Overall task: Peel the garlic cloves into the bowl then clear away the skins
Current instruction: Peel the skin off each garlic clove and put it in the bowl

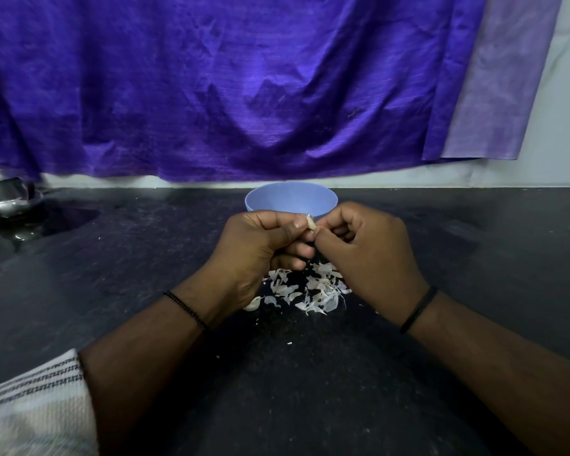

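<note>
Garlic clove (311,223) sits pinched between the curled fingertips of the left hand (260,248) and right hand (366,251). Both grips close tight on it, above the skins (310,287) and before the bowl (290,199).

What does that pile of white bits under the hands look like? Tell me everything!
The garlic skins are thin, papery, white flakes, curled and torn into many small pieces. They lie loosely heaped on the dark countertop, in front of the blue bowl, partly hidden beneath the hands. A few tiny crumbs are scattered nearer the person.
</note>
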Action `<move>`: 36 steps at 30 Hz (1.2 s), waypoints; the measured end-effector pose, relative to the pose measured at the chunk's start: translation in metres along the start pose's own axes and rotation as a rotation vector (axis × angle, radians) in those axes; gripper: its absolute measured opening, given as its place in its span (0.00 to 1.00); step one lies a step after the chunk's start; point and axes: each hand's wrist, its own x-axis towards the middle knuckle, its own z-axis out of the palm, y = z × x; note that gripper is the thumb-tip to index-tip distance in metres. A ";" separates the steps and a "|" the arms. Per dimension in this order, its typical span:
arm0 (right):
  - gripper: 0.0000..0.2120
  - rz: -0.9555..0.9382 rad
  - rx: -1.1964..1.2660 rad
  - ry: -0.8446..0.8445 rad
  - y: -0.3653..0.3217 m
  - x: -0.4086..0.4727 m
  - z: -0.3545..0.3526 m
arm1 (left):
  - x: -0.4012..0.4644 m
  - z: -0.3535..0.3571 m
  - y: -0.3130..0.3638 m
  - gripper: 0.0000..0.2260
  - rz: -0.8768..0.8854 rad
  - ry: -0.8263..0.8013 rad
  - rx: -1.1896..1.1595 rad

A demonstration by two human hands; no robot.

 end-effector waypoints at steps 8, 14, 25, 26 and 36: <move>0.11 -0.174 -0.181 -0.015 0.003 0.001 -0.004 | -0.001 -0.001 0.001 0.04 0.044 0.032 0.081; 0.08 -0.413 -0.485 0.095 0.007 0.004 -0.004 | -0.003 -0.001 0.005 0.03 0.071 0.040 0.099; 0.04 -0.468 -0.456 0.092 0.008 0.007 -0.005 | -0.004 0.000 0.004 0.05 0.053 0.015 0.131; 0.05 -0.467 -0.455 0.087 0.008 0.007 -0.005 | -0.004 0.000 0.004 0.05 0.051 0.014 0.135; 0.06 -0.401 -0.333 0.000 0.005 0.009 -0.007 | -0.006 0.000 0.004 0.03 0.073 0.055 0.140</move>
